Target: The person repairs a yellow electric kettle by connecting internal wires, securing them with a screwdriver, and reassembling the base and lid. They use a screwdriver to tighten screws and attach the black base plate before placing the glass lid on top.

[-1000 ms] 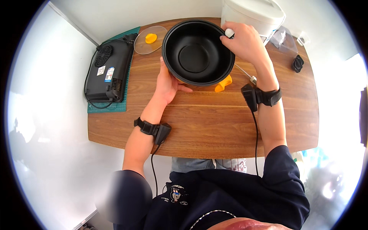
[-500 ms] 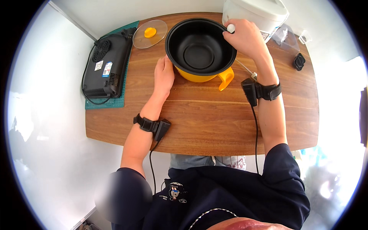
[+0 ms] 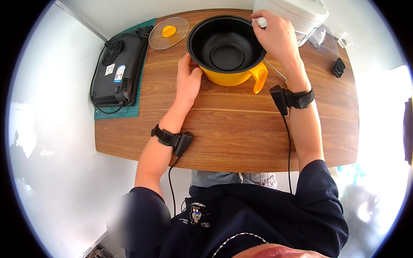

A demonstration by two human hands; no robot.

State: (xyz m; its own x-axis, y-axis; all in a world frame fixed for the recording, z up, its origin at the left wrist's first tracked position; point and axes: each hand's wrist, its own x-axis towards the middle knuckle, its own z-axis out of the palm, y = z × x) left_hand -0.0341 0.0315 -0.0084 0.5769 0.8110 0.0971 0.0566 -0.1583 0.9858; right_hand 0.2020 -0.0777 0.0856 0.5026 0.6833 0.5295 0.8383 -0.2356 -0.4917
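Observation:
A round pot (image 3: pixel 230 79) with a yellow outside and a black inside stands toward the far side of the table. Its yellow handle (image 3: pixel 259 77) points to the front right, and no food shows in the bowl. My left hand (image 3: pixel 189 84) is closed against the pot's left side below the rim, some of its fingers hidden. At the far right of the rim, my right hand (image 3: pixel 275 34) pinches a small white wad (image 3: pixel 260 21), perhaps tissue; its exact kind is unclear. A clear lid with a yellow knob (image 3: pixel 169 31) lies left of the pot.
On the left, a black appliance (image 3: pixel 122 71) with vents lies on a green mat (image 3: pixel 129 112). A white lidded container (image 3: pixel 297 13) stands at the back right. Beside it are a clear plastic box (image 3: pixel 325 45), a small clear cup (image 3: pixel 345 41) and a black object (image 3: pixel 338 67).
The pot and its handle have shifted slightly away and to the right. My right hand has moved a little farther back along the rim. My left hand's thumb and fingers have changed position against the pot.

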